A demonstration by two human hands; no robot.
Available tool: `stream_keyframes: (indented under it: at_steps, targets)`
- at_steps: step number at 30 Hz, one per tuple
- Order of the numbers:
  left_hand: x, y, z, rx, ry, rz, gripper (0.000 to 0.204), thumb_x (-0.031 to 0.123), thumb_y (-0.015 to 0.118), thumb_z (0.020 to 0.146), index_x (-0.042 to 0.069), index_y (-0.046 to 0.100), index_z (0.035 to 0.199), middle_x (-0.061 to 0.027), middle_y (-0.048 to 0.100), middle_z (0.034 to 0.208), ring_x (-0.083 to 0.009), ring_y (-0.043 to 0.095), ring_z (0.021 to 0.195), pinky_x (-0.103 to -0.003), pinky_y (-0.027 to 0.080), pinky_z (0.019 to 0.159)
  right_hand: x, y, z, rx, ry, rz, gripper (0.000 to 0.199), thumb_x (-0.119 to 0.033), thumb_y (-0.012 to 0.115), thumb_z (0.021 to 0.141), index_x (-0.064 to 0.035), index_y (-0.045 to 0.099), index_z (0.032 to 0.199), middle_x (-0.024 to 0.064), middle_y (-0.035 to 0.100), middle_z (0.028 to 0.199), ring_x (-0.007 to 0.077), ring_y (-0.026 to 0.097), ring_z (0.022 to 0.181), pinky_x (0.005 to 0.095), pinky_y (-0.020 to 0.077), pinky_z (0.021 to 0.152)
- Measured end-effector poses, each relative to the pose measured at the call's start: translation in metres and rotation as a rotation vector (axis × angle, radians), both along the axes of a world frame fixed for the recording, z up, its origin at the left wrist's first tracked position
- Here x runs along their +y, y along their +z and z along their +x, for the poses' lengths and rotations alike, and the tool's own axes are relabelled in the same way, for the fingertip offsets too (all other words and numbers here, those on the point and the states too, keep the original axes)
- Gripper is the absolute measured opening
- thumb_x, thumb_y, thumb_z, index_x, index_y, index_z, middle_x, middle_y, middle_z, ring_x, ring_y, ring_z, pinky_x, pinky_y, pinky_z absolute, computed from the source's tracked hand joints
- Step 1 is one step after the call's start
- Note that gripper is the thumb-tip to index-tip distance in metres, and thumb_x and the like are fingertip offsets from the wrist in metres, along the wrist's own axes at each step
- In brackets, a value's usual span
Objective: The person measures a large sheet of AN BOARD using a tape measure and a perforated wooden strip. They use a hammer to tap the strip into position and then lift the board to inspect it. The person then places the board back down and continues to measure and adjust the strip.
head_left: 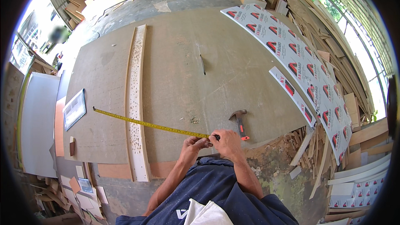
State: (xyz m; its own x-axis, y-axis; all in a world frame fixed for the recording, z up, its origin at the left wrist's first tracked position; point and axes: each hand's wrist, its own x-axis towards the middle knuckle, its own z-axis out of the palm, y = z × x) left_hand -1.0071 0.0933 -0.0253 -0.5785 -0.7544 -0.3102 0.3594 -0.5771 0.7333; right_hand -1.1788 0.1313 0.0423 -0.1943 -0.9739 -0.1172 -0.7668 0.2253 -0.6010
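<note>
At the near edge of the tabletop [175,66], both my hands pinch the yellow tape measure [152,125], left hand [195,145] touching right hand [226,140]. The tape stretches left across a white perforated strip [136,100]; a hammer [239,121] lies just beside my right hand.

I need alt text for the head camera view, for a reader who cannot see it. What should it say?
Seen from above, a person's left hand and right hand hold a yellow tape measure stretched leftward across a large brown board and over a long white perforated strip. A hammer lies on the board beside the right hand, with printed white panels and wood offcuts to the right.
</note>
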Motion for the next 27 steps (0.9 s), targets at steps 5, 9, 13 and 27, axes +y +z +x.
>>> stream_keyframes:
  at_steps: [5, 9, 13, 27]
  targets:
    - [-0.0001, -0.0001, 0.0005, -0.011, -0.005, 0.006, 0.019, 0.009, 0.063, 0.097, -0.004, 0.069, 0.110, -0.0111, 0.073, 0.103, -0.0194, 0.069, 0.089, -0.033, 0.053, 0.084, 0.0001, 0.0010, 0.0000, 0.003, 0.000, 0.003, 0.025, -0.031, 0.065, 0.089, -0.0080, 0.075, 0.091, 0.0136, 0.073, 0.082, 0.0336, 0.071, 0.078, 0.0438, 0.0548, 0.070]
    - [-0.0004, -0.0020, 0.0012, -0.003, -0.002, 0.007, 0.019, 0.009, 0.062, 0.097, -0.004, 0.069, 0.110, -0.0112, 0.073, 0.103, -0.0197, 0.069, 0.089, -0.033, 0.053, 0.084, 0.0001, 0.0007, 0.0003, -0.018, -0.008, -0.001, 0.025, -0.031, 0.065, 0.089, -0.0078, 0.075, 0.091, 0.0140, 0.072, 0.082, 0.0339, 0.071, 0.078, 0.0440, 0.0548, 0.070]
    - [-0.0005, -0.0047, 0.0010, 0.023, 0.003, 0.004, 0.019, 0.008, 0.062, 0.097, -0.005, 0.068, 0.110, -0.0116, 0.073, 0.104, -0.0202, 0.070, 0.090, -0.033, 0.053, 0.084, -0.0001, 0.0018, 0.0003, -0.015, -0.008, -0.008, 0.025, -0.031, 0.065, 0.089, -0.0074, 0.074, 0.091, 0.0143, 0.072, 0.082, 0.0344, 0.071, 0.078, 0.0442, 0.0548, 0.070]
    - [0.0002, -0.0070, 0.0047, 0.078, -0.011, 0.055, 0.019, 0.011, 0.058, 0.101, -0.005, 0.066, 0.108, -0.0158, 0.073, 0.102, -0.0248, 0.072, 0.091, -0.035, 0.055, 0.085, 0.0005, 0.0021, 0.0002, -0.019, -0.022, -0.006, 0.025, -0.030, 0.065, 0.088, -0.0071, 0.074, 0.090, 0.0150, 0.072, 0.080, 0.0351, 0.070, 0.077, 0.0442, 0.0545, 0.069]
